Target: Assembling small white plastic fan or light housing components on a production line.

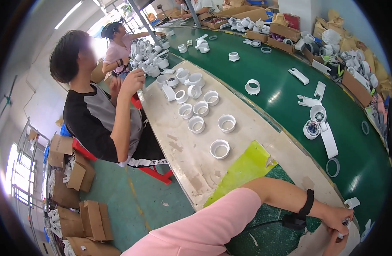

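At the lower right, my left hand [337, 218] reaches in from a pink sleeve, with a black band [307, 202] round the wrist. Its fingers curl closed over a small grey and white piece [345, 222], mostly covered. My right hand [333, 246] meets it from below, its fingers bent against the same piece; the rest is cut off by the picture's rim. Just beyond the left fingers lies a white plastic part [352, 202]. A black block with a cable [294, 222] rests under my left forearm.
White plastic rings [220, 149] stand on the pale worktop [191, 170], beside a yellow-green sheet [243, 168]. White housings [319, 114] lie on the green belt [281, 106]. A co-worker [102, 106] sits at the left. Cartons of parts [356, 87] line the far side.
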Available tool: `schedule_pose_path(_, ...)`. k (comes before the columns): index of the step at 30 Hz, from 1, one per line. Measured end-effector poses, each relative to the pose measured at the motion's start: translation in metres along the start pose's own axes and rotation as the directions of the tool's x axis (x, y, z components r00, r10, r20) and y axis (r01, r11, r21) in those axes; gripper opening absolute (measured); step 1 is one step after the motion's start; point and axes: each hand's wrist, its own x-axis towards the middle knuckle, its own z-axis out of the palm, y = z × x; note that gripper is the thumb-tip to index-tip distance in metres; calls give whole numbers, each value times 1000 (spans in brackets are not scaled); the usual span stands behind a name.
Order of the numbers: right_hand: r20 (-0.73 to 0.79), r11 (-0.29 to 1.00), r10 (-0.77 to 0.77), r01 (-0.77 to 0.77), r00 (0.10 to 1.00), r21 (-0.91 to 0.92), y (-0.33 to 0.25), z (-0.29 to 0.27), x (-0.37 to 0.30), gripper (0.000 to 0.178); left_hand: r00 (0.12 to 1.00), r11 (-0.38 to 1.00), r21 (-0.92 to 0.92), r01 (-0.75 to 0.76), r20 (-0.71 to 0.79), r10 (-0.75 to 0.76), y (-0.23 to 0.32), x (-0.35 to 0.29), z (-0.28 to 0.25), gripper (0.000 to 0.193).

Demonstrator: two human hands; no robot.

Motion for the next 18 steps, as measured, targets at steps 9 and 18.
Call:
schedule_pose_path(9, -137, 987, -21, -1, 990, -162, 5, 9, -1, 39, 999, 992, 120, -44, -7, 46, -12, 11, 4, 60)
schedule_pose_path(18, -211, 969, -218, 184, 953, -167, 16, 14, 5, 37, 997, 988, 136, -77, 10, 76, -13, 14, 4, 60)
